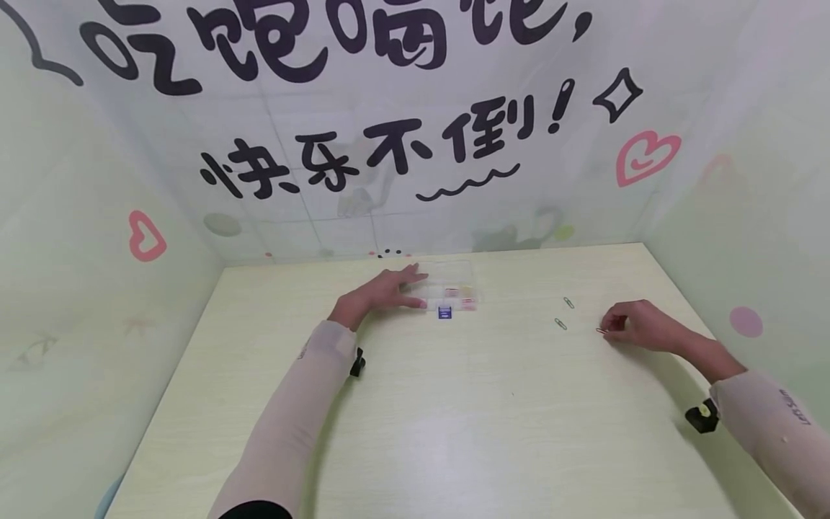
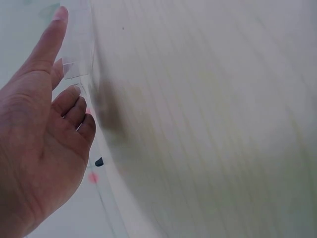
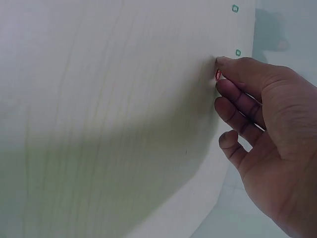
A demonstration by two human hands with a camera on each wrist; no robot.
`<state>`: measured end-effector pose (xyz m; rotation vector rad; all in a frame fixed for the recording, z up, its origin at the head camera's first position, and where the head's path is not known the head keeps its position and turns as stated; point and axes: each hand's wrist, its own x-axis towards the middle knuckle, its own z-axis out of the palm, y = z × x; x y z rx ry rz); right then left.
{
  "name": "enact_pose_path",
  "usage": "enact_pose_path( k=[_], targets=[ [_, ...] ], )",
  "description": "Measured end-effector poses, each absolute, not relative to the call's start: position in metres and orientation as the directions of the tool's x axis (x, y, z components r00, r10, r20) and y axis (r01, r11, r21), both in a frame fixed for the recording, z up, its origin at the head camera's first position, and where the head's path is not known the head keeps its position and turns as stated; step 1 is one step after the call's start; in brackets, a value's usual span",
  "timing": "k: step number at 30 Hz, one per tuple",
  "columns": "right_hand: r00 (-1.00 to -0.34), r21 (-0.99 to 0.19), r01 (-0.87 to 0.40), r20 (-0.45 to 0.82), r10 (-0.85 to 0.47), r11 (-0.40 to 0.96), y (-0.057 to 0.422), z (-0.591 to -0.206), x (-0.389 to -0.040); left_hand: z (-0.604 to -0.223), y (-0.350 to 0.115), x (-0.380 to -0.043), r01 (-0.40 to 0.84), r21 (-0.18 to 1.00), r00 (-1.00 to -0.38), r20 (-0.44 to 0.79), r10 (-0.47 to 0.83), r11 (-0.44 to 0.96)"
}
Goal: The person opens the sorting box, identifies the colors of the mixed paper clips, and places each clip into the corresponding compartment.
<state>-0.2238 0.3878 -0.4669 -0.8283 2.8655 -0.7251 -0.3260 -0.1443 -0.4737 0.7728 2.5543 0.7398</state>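
Note:
A clear plastic box (image 1: 444, 274) with compartments lies near the table's back edge, and small pink and red pieces show in its right part. My left hand (image 1: 385, 290) rests at the box's left end, thumb and fingers spread and mostly straight. In the left wrist view the thumb lies along the clear plastic (image 2: 77, 39). On the right side of the table my right hand (image 1: 638, 326) pinches a red paper clip (image 3: 218, 74) between thumb and fingertips, close over the tabletop. Two green paper clips (image 1: 568, 303) (image 1: 560, 324) lie to its left.
A small blue-and-white square (image 1: 444, 313) sits at the box's front edge. The pale wooden table (image 1: 415, 404) meets a printed cloth wall (image 1: 311, 231) at the back, with cloth on both sides too.

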Motion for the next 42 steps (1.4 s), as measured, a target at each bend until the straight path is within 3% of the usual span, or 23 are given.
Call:
enact_pose_path(
  k=[19,42],
  targets=[
    [-0.878,-0.522,-0.352,-0.104,-0.468,0.777,0.381,-0.466,-0.23,-0.472,-0.144,-0.324,0.403,0.579,-0.779,-0.19,0.598,0.709],
    [-0.854,-0.503,-0.452,0.006,-0.52,0.736,0.36,-0.452,-0.236,-0.472,-0.144,-0.324,0.395,0.575,-0.779,-0.203,0.593,0.717]
  ],
)
